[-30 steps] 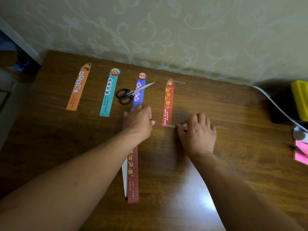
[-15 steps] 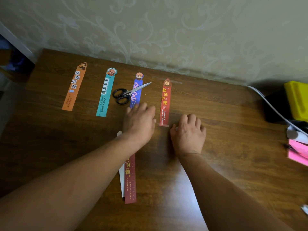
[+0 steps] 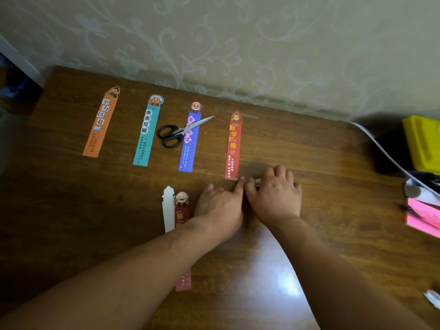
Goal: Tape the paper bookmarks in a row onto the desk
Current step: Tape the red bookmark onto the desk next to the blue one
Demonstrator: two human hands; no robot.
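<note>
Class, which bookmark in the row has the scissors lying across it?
The blue bookmark, third from the left: the scissors lie across its upper part.

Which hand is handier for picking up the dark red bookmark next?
Left, probably: the left hand lies beside the dark red bookmark; the right hand sits farther off, at the foot of the bright red bookmark.

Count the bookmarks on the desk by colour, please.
Orange bookmark: 1
Teal bookmark: 1
Blue bookmark: 1
Red bookmark: 1
Dark red bookmark: 1
White bookmark: 1
Total: 6
</note>
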